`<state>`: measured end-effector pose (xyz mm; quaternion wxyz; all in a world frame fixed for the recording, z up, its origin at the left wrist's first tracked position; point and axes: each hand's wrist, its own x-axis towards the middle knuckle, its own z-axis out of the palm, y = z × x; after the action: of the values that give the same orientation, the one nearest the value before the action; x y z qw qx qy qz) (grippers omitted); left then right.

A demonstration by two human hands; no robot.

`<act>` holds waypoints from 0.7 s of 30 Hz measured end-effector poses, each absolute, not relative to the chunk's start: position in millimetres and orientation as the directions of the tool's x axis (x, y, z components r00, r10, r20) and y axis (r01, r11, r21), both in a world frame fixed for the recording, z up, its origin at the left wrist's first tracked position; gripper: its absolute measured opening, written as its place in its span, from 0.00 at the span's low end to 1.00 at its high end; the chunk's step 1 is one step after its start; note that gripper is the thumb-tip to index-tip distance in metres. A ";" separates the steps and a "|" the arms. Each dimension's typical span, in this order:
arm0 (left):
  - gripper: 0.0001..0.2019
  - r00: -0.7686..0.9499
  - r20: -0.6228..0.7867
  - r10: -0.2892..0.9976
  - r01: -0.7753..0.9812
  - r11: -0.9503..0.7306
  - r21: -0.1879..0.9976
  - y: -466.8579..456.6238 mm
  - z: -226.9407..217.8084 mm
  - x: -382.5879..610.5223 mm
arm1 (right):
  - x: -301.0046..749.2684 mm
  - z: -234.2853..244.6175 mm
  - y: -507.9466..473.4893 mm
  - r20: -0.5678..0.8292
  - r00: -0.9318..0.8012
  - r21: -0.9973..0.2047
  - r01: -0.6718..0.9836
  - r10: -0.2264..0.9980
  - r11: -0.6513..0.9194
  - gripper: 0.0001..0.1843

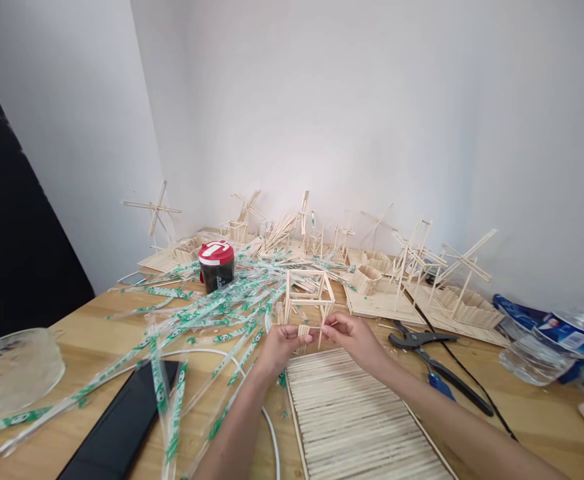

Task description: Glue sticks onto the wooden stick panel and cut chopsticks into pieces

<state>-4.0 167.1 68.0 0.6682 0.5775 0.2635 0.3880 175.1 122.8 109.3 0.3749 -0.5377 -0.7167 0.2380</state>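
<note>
A small open box frame (309, 302) of thin wooden sticks stands upright in front of me, just beyond a raft of sticks laid side by side (357, 413). At its lower left, my left hand (283, 345) is closed in a pinch on a small slatted piece of short sticks (303, 331). My right hand (351, 339) pinches a thin stick at the frame's lower right, close to one leg. The exact contact between the slatted piece and the frame cannot be made out.
Clear wrappers with green print (212, 307) litter the left and middle. Behind stand several windmill-like stick models (415, 257). Also here are a red-lidded cup (217, 267), black phone (122, 420), plastic bowl (17, 367), cutting pliers (442, 363), water bottle (562, 340) and white cable (272, 427).
</note>
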 end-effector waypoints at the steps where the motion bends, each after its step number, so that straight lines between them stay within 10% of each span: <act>1: 0.19 0.559 0.101 0.823 -0.215 0.026 0.976 166.7 68.5 -3.9 | 172.6 106.9 122.8 0.272 -0.116 -0.775 0.563 0.955 0.289 0.18; 21: 0.11 0.528 0.116 0.841 -0.161 -0.035 0.986 170.8 58.2 -3.1 | 150.4 112.9 116.5 0.194 -0.041 -0.832 0.523 0.980 0.186 0.12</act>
<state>-3.1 170.8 58.2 0.6344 0.6011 0.2828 0.3952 150.4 116.5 112.9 0.3954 -0.5684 -0.6610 0.2894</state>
